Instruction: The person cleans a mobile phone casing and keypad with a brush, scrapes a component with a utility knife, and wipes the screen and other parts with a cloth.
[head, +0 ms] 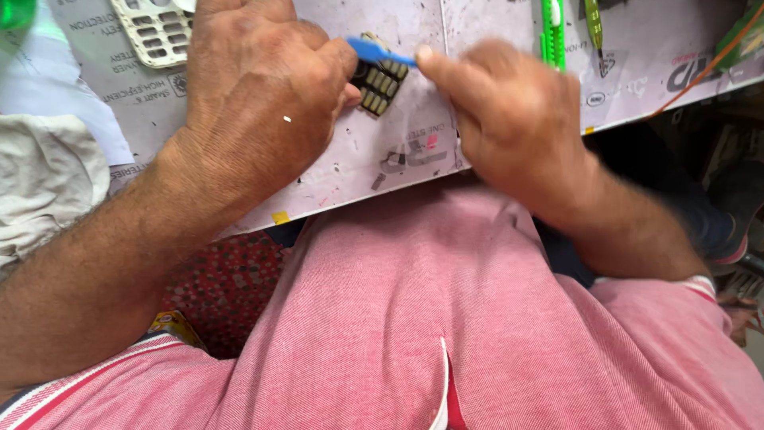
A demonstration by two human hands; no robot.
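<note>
Far left: a crumpled pale cloth [44,179] lies at the edge of the counter [350,171], whose top is covered with printed white sheeting, scuffed and spotted with pink marks. Upper left: a cream keypad frame [155,30] with rows of empty key openings rests flat, just above the left hand. Left hand [259,87]: closed down over a small dark keypad [380,76] with pale oblong keys, pinning it against the counter; only the keypad's right part shows past the thumb and knuckles. Centre: a slim blue tool [378,52], blade-like, lies across the keypad's upper edge, its tip toward the left hand. Right hand [509,119]: fingers pinched narrowly on the tool's near end, index finger extended along it; the hand is slightly blurred. Upper right: a bright green pen-shaped tool [552,32] and a thinner olive-green one [594,24] lie side by side on the counter, well apart from both hands. An orange wire [700,72] crosses the far right corner. Foreground: pink shirt [446,318]. Step in hand, by judgement: prying or scraping at the keypad's edge. What follows appears to call for a steady hold by the left hand and light, controlled pressure on the tool, lest it slip.
</note>
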